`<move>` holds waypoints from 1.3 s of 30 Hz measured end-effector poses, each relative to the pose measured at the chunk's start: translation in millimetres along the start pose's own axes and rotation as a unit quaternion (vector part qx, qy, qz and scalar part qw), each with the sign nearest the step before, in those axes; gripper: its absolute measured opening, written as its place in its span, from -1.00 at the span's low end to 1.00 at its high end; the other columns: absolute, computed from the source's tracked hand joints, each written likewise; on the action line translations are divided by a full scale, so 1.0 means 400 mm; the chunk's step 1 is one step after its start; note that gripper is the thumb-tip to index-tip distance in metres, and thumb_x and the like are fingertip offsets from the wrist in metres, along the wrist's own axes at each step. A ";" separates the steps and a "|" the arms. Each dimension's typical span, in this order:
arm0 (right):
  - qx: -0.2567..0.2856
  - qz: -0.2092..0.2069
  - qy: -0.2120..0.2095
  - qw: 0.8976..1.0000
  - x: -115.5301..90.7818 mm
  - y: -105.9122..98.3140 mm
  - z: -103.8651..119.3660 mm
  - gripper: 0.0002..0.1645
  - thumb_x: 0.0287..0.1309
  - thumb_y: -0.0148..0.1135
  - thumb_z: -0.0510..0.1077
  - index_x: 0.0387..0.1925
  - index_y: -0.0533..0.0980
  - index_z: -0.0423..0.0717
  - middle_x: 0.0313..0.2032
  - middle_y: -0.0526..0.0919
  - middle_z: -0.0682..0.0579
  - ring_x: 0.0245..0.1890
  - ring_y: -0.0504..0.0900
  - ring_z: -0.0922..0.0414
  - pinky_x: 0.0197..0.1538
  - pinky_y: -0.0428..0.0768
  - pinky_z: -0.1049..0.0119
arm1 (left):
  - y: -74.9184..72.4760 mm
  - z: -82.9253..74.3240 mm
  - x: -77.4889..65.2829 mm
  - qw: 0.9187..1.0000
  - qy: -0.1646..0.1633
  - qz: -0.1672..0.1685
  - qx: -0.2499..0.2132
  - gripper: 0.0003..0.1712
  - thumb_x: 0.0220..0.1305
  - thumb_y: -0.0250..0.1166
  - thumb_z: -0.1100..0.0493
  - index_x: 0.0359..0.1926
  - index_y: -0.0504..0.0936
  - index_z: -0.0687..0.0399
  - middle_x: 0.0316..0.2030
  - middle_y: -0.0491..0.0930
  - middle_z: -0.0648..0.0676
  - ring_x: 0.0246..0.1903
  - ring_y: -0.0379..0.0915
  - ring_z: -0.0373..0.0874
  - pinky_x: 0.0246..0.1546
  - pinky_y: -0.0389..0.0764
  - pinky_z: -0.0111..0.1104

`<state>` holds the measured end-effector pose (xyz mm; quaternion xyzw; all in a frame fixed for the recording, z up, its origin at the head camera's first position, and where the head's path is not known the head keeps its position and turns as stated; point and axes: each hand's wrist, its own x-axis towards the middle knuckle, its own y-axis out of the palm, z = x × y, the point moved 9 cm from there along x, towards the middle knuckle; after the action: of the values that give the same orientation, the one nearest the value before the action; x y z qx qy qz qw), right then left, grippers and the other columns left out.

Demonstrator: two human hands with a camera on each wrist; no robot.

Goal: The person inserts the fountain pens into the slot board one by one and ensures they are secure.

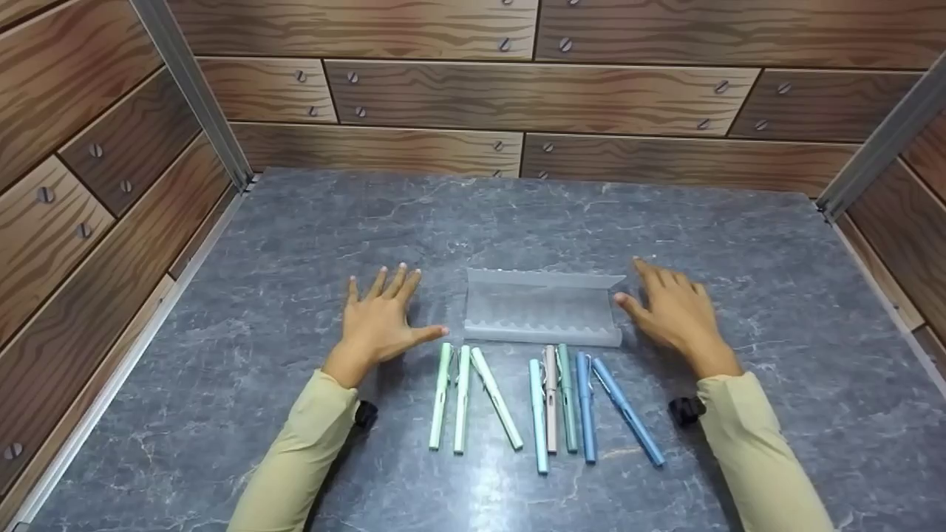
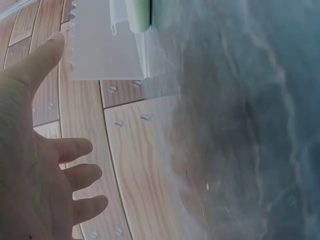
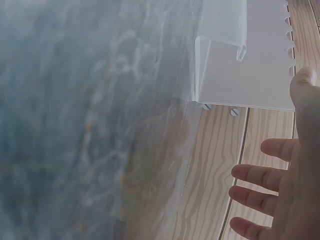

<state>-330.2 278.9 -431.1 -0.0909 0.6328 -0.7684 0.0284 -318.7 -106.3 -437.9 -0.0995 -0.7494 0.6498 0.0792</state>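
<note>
A translucent plastic pen rack [image 1: 543, 299] with scalloped edges lies in the middle of the table. My left hand [image 1: 380, 321] is spread to its left, palm down and holding nothing; the thumb points toward the rack. On the other side, my right hand [image 1: 671, 307] has its fingers extended, with the thumb close to the rack's right end. Nearer to me lie several capped pens: light green pens [image 1: 462, 399] on the left, then a light blue pen [image 1: 539, 417], a grey pen [image 1: 550, 399], a dark green pen [image 1: 567, 399] and blue pens [image 1: 628, 411] on the right.
The grey marbled table [image 1: 355, 214] is bordered by wood-patterned panels [image 1: 539, 96] at the back and sides. Metal posts [image 1: 196, 96] stand at the back corners. Each wrist carries a small black device [image 1: 365, 414].
</note>
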 end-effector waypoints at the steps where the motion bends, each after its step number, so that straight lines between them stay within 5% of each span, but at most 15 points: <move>1: 0.000 0.002 -0.002 1.000 0.002 0.000 0.002 -0.02 0.30 -0.23 0.46 0.47 0.04 -0.11 0.35 0.25 -0.34 0.31 0.21 -0.38 0.27 0.12 -0.36 | 0.002 -0.003 -0.002 1.000 0.003 0.001 -0.001 0.20 -0.02 -0.01 -0.68 0.52 -0.04 -0.19 0.51 -0.05 0.04 0.51 -0.18 0.10 0.40 -0.29 0.25; 12: 0.008 -0.001 -0.025 1.000 0.021 -0.018 0.031 -0.05 0.29 -0.18 0.45 0.45 0.12 -0.09 0.29 0.35 -0.32 0.26 0.31 -0.32 0.18 0.26 -0.27 | 0.010 -0.041 -0.019 0.999 0.037 0.031 -0.018 0.17 -0.03 0.03 -0.66 0.50 0.07 -0.18 0.49 0.02 0.06 0.48 -0.06 0.07 0.42 -0.14 0.19; 20: 0.023 0.009 -0.038 0.999 0.037 -0.010 0.052 -0.08 0.31 -0.16 0.42 0.44 0.14 -0.12 0.29 0.35 -0.31 0.27 0.32 -0.32 0.25 0.24 -0.29 | 0.017 -0.057 -0.037 0.997 0.054 0.045 -0.031 0.16 -0.09 0.12 -0.65 0.45 0.19 -0.18 0.41 0.25 0.12 0.39 0.19 0.12 0.36 0.10 0.16; 30: 0.046 0.007 -0.035 0.998 0.046 -0.006 0.065 -0.17 0.31 0.02 0.27 0.41 0.18 -0.12 0.23 0.43 -0.31 0.22 0.38 -0.30 0.25 0.23 -0.30 | 0.025 -0.077 -0.055 0.995 0.071 0.057 -0.037 0.09 -0.17 0.22 -0.63 0.36 0.37 -0.22 0.11 0.57 0.13 0.04 0.53 0.13 -0.16 0.56 -0.01; 35: 0.070 0.013 -0.036 0.997 0.049 0.000 0.065 -0.21 0.32 0.02 0.24 0.40 0.20 -0.11 0.22 0.45 -0.30 0.18 0.43 -0.29 0.23 0.26 -0.32 | 0.047 -0.076 -0.052 0.993 0.070 0.079 -0.055 0.05 -0.17 0.25 -0.61 0.33 0.40 -0.23 0.01 0.65 0.10 -0.16 0.61 0.04 -0.54 0.48 -0.21; 39: 0.087 0.006 -0.044 0.995 0.051 -0.001 0.065 -0.24 0.32 0.02 0.24 0.37 0.23 -0.11 0.11 0.53 -0.29 0.08 0.52 -0.26 0.09 0.41 -0.25 | 0.060 -0.072 -0.048 0.990 0.065 0.099 -0.071 0.05 -0.18 0.27 -0.59 0.32 0.40 -0.24 0.08 0.63 0.09 -0.14 0.60 0.01 -0.58 0.41 -0.26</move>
<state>-345.7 250.7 -423.7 -0.1184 0.5623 -0.8155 0.0687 -292.0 -80.2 -457.4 -0.2211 -0.7732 0.5918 0.0558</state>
